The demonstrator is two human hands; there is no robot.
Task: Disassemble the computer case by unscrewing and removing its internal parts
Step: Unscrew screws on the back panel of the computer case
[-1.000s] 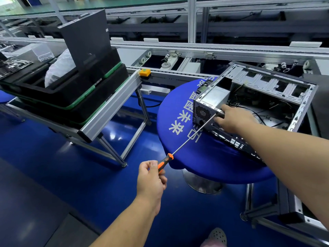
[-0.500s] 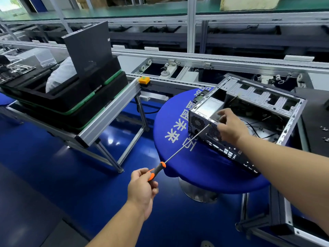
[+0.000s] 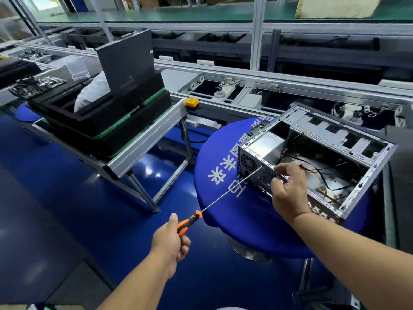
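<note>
The open grey metal computer case (image 3: 317, 157) is being kept on the round blue-covered bench (image 3: 225, 175). A long orange-and-black-handled screwdriver (image 3: 225, 198) is being gripped by the left hand (image 3: 171, 240), its tip being held at the case's rear panel. Beside that tip, the right hand (image 3: 288, 191) is being held with fingers curled; whether something is pinched cannot be told.

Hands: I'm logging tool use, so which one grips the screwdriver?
The left hand, wrapped round the orange-black handle of the screwdriver. The right hand rests at the computer case rear.
</note>
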